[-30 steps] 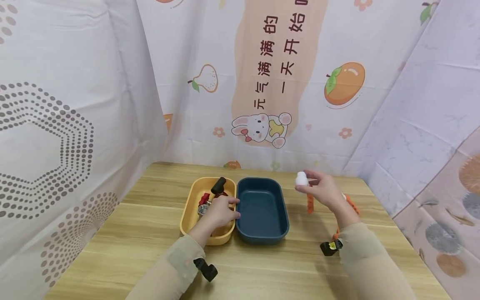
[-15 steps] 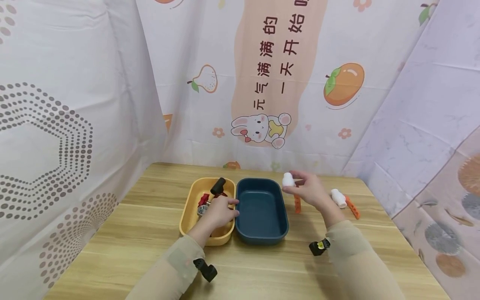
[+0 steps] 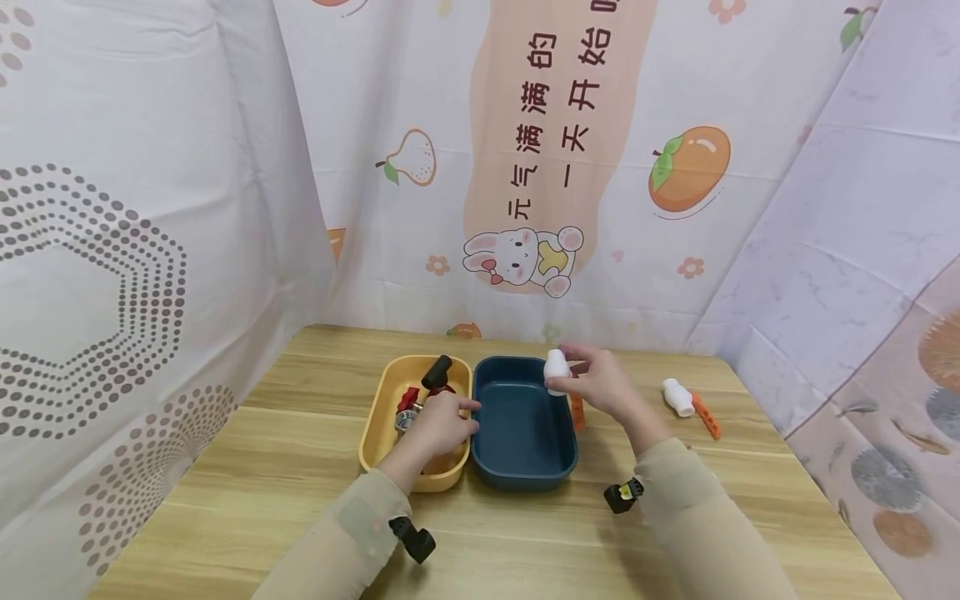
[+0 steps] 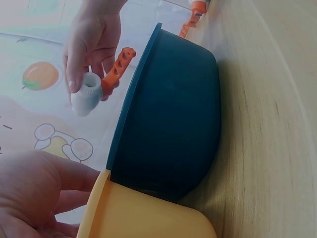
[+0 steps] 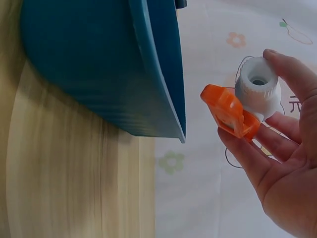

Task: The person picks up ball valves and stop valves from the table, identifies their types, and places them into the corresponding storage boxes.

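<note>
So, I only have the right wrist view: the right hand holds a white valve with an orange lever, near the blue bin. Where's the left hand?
Observer: The left hand is over the yellow bin, its fingers pointing toward the blue bin.
Operator: Any other valve like the held valve?
Observer: Yes, a second white valve with its own orange lever lies on the tabletop, off to the person's right.
Operator: And is anything in the yellow bin?
Observer: Yes, a red handle and a ring-shaped metal fitting show; the left hand hides part of the inside.
</note>
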Available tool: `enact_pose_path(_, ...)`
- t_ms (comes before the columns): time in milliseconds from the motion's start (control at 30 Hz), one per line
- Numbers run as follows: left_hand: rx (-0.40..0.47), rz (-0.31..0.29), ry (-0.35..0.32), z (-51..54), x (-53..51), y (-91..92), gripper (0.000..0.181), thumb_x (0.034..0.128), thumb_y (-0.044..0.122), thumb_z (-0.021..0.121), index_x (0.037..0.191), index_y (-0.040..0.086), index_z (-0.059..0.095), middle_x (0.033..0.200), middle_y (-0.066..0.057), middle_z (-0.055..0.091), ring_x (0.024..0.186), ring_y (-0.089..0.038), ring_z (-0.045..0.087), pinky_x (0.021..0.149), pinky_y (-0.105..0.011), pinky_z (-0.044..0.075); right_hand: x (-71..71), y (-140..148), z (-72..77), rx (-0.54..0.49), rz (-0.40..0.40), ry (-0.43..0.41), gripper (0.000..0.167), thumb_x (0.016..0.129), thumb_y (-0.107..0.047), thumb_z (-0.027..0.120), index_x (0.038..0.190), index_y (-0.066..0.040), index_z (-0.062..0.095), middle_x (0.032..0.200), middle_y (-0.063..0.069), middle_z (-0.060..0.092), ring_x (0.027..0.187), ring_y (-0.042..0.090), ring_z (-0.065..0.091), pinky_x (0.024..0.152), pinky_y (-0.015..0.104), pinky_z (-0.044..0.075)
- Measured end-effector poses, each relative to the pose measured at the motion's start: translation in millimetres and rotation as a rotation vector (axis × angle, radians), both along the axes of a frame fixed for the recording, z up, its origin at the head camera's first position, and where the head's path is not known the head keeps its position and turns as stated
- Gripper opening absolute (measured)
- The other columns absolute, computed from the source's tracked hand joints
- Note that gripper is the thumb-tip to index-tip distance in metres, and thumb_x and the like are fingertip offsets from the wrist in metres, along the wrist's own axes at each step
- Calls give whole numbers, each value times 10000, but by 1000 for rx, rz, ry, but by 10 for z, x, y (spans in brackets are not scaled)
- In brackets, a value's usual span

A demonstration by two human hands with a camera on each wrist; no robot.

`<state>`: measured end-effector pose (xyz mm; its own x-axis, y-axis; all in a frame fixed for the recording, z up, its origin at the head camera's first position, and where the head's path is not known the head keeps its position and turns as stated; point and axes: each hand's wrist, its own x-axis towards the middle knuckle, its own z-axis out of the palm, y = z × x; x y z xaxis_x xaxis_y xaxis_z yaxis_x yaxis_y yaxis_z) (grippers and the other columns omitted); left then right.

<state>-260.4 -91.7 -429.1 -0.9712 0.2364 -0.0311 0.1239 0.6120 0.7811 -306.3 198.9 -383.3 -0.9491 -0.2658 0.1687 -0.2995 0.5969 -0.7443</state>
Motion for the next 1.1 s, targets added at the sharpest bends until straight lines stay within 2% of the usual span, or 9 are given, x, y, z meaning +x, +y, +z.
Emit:
enact_pose_path(200,3,-2,4,7,-2,4,353,956,98,684,1302,30,693,1163,-154,703,427,-134,492,431,-235,411,-19,-83,-34,-8,28,-7,724,820,-336,873,1431,-78,583,1338,136,628,1105,330,642,787,392,613)
enact_pose_path(467,0,1,0,-1,-3,7,348,962,101,684,1304,34,693,1142,-136,707,444,-140,516,437,-238,419,-18,-170,-96,-28,54,-11,682,799,-280,888,1382,-49,620,1283,152,654,1079,352,642,751,389,613)
enact_pose_path(833,4,0,4,5,15,3,350,963,98,686,1305,28,689,1235,-177,677,527,-155,604,470,-260,459,15,-265,-217,21,119,-14,725,809,-300,885,1402,-8,587,1232,119,670,994,295,639,764,370,613)
enact_pose_path(1100,-8,9,3,14,9,9,346,958,102,694,1299,41,697,1255,-173,673,545,-165,625,477,-256,476,37,-333,-261,74,121,-62,716,809,-340,879,1396,-38,602,1249,115,658,1011,264,631,798,365,607)
